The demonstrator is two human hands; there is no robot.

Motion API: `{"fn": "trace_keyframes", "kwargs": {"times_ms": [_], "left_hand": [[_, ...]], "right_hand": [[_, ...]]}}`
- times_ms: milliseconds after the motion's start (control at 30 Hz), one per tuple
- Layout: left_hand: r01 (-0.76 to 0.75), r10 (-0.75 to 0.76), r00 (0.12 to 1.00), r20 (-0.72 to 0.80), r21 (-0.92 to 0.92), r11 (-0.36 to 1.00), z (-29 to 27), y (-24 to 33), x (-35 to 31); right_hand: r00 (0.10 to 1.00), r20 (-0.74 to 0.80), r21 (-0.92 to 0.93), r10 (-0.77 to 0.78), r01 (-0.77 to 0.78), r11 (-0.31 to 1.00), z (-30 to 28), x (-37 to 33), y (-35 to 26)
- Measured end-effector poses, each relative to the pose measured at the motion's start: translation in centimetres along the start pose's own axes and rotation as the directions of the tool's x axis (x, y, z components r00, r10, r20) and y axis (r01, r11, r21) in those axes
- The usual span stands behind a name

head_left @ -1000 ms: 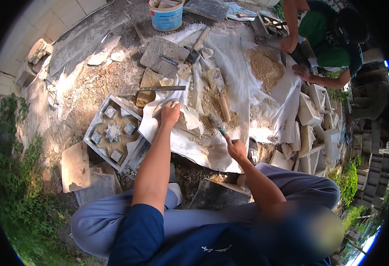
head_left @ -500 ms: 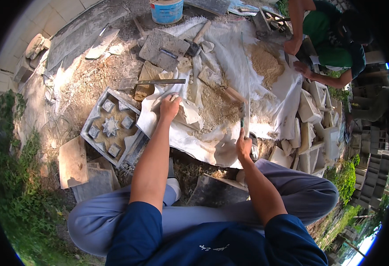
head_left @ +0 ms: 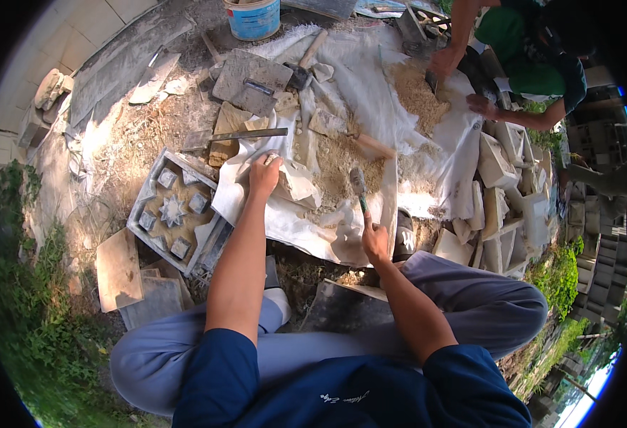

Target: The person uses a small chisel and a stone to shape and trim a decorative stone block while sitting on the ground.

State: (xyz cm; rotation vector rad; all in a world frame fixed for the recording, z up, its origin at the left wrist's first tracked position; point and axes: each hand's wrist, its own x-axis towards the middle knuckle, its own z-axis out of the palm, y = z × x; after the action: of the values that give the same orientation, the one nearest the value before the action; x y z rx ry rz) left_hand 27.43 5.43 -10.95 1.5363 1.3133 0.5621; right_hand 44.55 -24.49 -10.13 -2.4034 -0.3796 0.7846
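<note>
My right hand is closed round the green handle of a hammer, its grey head raised over the sandy rubble. My left hand is closed on the near-left side of a pale, rough stone piece, which lies on a white woven sheet. A small whitish bit shows at the left fingertips; whether it belongs to the stone I cannot tell. Just beyond that hand lies a long flat metal bar. Left of my left forearm sits a hexagonal mould with a star and small blocks set in sand.
A wooden-handled mallet and flat slabs lie beyond. A blue bucket stands at the back. At the far right another person's hand rests near a sand heap. Pale cast blocks are piled on the right.
My right hand has moved left with the hammer, bringing its head closer to the stone. My left hand stays on the stone. The other person's hands have shifted apart, and the whole view has turned slightly.
</note>
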Motion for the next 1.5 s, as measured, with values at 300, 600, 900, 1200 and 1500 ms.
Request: {"fn": "trace_keyframes", "kwargs": {"times_ms": [300,600,900,1200,1500], "left_hand": [[0.040,-0.040,0.999,0.032,0.010,0.999,0.8,1.0,0.6],[0.048,-0.048,0.998,0.028,-0.011,0.999,0.5,1.3,-0.2],[0.061,-0.061,0.995,0.074,-0.007,0.998,0.1,0.8,0.5],[0.020,-0.018,0.999,0.029,-0.068,0.997,0.1,0.1,0.5],[0.084,-0.083,0.995,0.050,-0.007,0.996,-0.4,0.2,0.3]], "right_hand": [[0.990,-0.138,-0.319,-0.041,-0.005,0.948,-0.3,2.8,3.1],[0.999,0.011,-0.249,-0.037,0.038,0.968,-1.2,3.3,2.6],[0.997,-0.058,0.021,-0.058,0.060,0.998,-1.9,4.4,-1.1],[0.999,-0.012,0.165,-0.053,0.054,0.985,-1.0,5.7,-2.1],[0.996,0.088,-0.041,-0.031,0.035,0.999,-1.8,5.7,-5.0]]}}
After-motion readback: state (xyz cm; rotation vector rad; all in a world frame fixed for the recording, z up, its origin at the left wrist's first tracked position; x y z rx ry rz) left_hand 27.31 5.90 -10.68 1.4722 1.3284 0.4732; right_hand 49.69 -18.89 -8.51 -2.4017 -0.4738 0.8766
